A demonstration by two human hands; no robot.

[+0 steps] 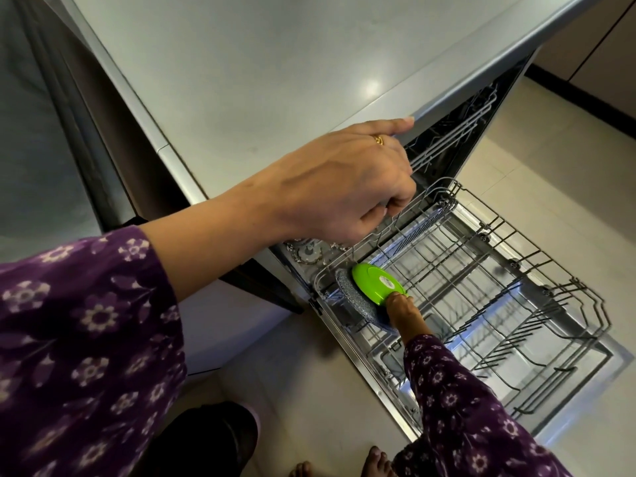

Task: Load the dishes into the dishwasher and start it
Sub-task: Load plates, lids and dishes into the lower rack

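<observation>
The dishwasher (447, 94) stands open, its door (612, 359) folded down and the lower wire rack (516, 270) pulled out over it. A green plate (375, 282) stands on edge at the rack's near-left end, right against a grey speckled plate (351, 299). My right hand (404, 313) grips the green plate's lower rim. My left hand (344, 180) rests on the front edge of the dishwasher's top, index finger stretched along it, other fingers curled, nothing visible in it. The upper rack (457, 132) stays pushed inside.
The grey worktop (258, 63) covers the dishwasher. A dark cabinet side (86, 132) runs along the left. Pale floor tiles (568, 160) lie to the right and in front. My bare toes (375, 463) and a dark object (213, 438) are at the bottom edge.
</observation>
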